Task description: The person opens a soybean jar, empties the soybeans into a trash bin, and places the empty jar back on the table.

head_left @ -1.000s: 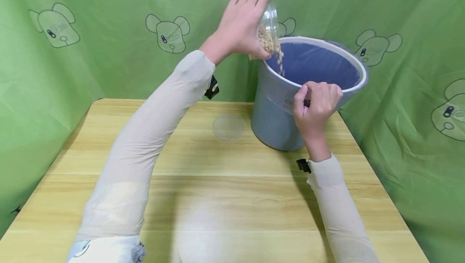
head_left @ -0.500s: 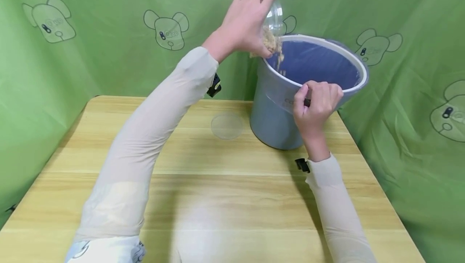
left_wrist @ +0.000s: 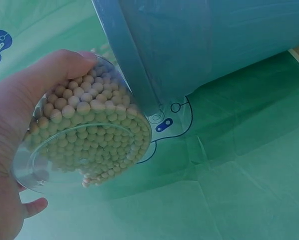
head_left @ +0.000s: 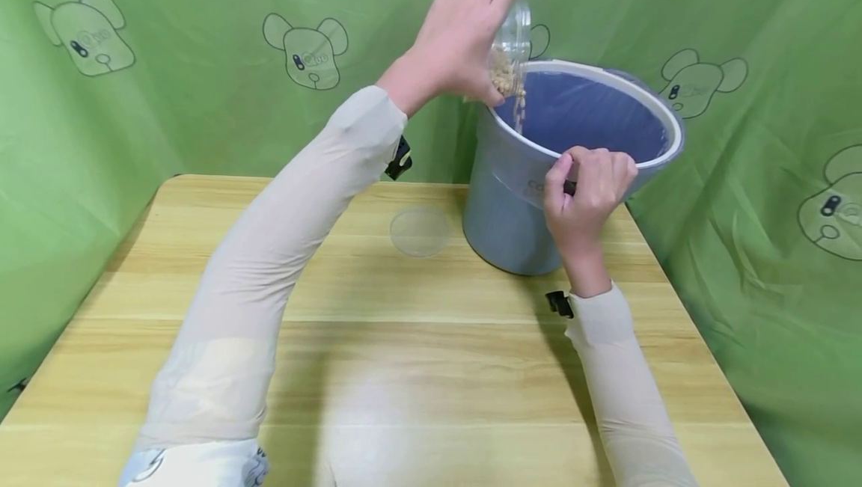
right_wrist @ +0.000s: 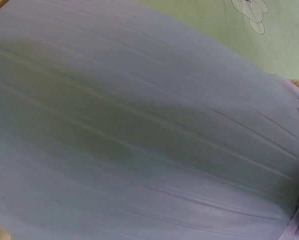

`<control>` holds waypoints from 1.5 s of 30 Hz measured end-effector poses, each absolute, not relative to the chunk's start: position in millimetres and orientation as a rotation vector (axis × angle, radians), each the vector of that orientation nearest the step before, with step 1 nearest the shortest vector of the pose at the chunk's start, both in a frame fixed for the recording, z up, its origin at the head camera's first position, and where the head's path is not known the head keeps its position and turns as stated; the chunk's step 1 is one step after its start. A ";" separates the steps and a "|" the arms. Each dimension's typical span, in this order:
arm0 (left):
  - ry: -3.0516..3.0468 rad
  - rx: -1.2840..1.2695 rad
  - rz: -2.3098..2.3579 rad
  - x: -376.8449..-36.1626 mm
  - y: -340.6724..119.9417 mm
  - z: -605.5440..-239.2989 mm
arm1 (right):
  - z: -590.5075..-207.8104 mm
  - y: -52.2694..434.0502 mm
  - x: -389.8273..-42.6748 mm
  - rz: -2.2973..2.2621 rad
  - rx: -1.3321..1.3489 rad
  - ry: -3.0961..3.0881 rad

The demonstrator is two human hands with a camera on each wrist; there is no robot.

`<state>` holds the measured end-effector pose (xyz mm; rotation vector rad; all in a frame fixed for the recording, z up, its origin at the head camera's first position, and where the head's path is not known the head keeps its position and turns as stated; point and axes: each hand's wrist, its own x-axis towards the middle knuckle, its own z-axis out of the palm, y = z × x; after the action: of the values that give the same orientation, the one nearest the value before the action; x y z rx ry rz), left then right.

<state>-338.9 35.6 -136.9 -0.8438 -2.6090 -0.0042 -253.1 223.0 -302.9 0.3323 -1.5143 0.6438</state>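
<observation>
Left hand clamps the tipped jar between thumb and fingers, beads tumbling into the bin near the table's far edge, right hand gripping the rim

Bin lettering seemingly part-hidden by right hand

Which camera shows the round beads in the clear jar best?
The left wrist view: the beads show close up through the clear jar, individually distinct. In the head view they look small, partly hidden by the left hand, some falling into the bin. The right wrist view catches only a patch at its right edge.
</observation>
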 end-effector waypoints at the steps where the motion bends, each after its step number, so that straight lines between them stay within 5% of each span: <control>1: -2.609 -0.848 -0.008 -338.5 36.3 -136.6 | -302.5 223.2 -253.0 0.646 0.331 -1.514; 45: -2.541 -0.947 0.093 -332.2 51.0 -139.3 | -302.8 229.2 -253.5 0.645 0.309 -1.546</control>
<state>-332.2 51.0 -139.3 -0.9469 -2.5405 0.0931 -253.5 229.2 -302.8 0.3085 -1.5463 0.6451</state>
